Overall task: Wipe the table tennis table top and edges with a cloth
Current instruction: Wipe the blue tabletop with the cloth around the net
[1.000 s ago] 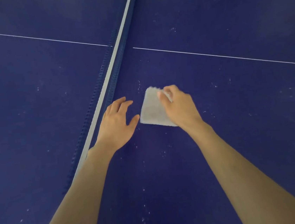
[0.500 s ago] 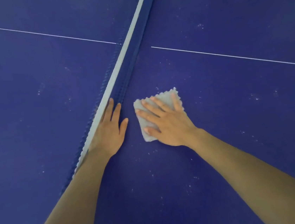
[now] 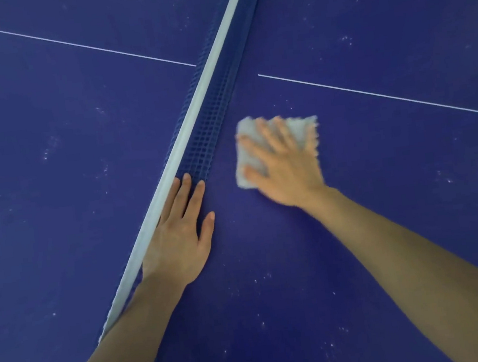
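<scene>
A dark blue table tennis table top [image 3: 359, 256] fills the view. A small light grey cloth [image 3: 300, 127] lies flat on it, just right of the net. My right hand [image 3: 284, 166] presses down on the cloth with fingers spread, blurred by motion. My left hand [image 3: 178, 235] lies flat, fingers together, against the base of the net, holding nothing.
The net [image 3: 210, 118] with its white top band runs diagonally from bottom left to top centre. A thin white centre line [image 3: 371, 94] crosses the table on both sides. Small white specks of dust [image 3: 331, 346] dot the surface.
My right hand went from pinching the cloth to pressing it flat, then slid it away from me along the net. My left hand moved onto the net's base and stayed there.
</scene>
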